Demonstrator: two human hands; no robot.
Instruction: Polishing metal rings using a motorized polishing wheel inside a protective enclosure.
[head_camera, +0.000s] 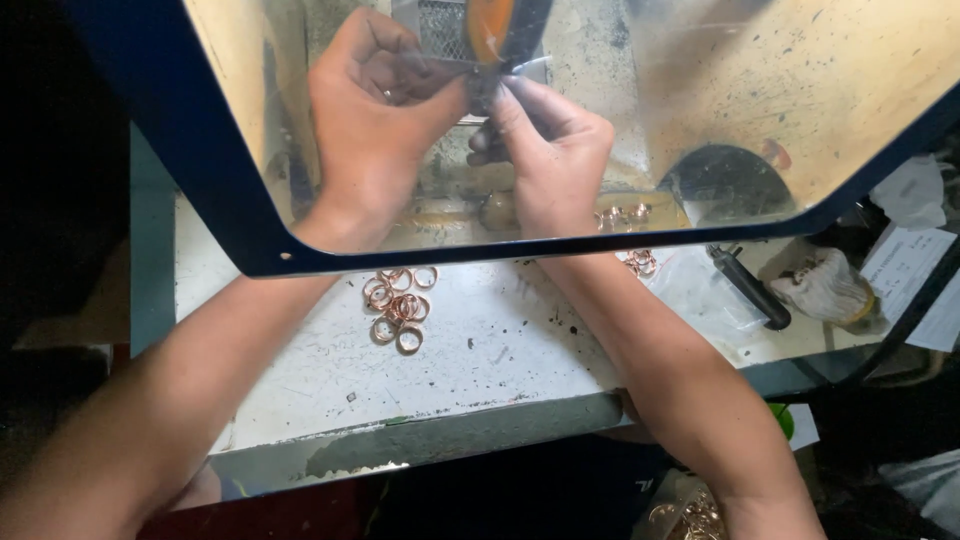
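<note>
Both hands reach behind a clear, scratched shield with a dark blue frame. My left hand pinches a thin metal strip or tool that runs toward an orange wheel at the top. My right hand meets it there, fingertips closed on a small piece against the wheel; what the piece is cannot be made out. A pile of copper rings lies on the white worktop below my left wrist.
More copper rings lie on a clear plastic bag at the right. A black-handled tool, a crumpled cloth and papers sit at the right edge. The bench's front edge is grey and worn.
</note>
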